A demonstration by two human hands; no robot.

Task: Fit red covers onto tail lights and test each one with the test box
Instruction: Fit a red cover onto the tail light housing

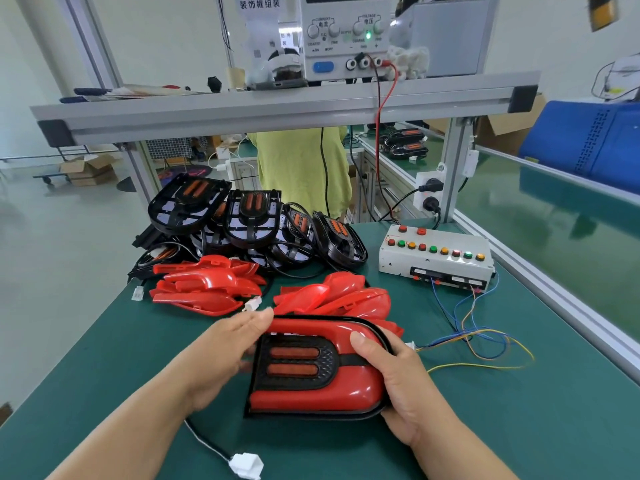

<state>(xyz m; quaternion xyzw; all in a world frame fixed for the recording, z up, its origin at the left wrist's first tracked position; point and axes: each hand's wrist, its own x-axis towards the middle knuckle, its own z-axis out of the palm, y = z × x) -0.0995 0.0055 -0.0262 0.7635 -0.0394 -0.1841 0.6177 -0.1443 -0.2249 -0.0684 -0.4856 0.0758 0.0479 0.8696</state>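
Tail light [313,398] lies nearer than test box [435,259] | left hand [225,355] fingers curl round its flat end | right hand [405,386] clamps rounded end, thumb on top

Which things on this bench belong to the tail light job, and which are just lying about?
Job: covered tail light, loose red covers, bare tail lights, test box, power supply.
Lying about: blue crate, cardboard boxes.
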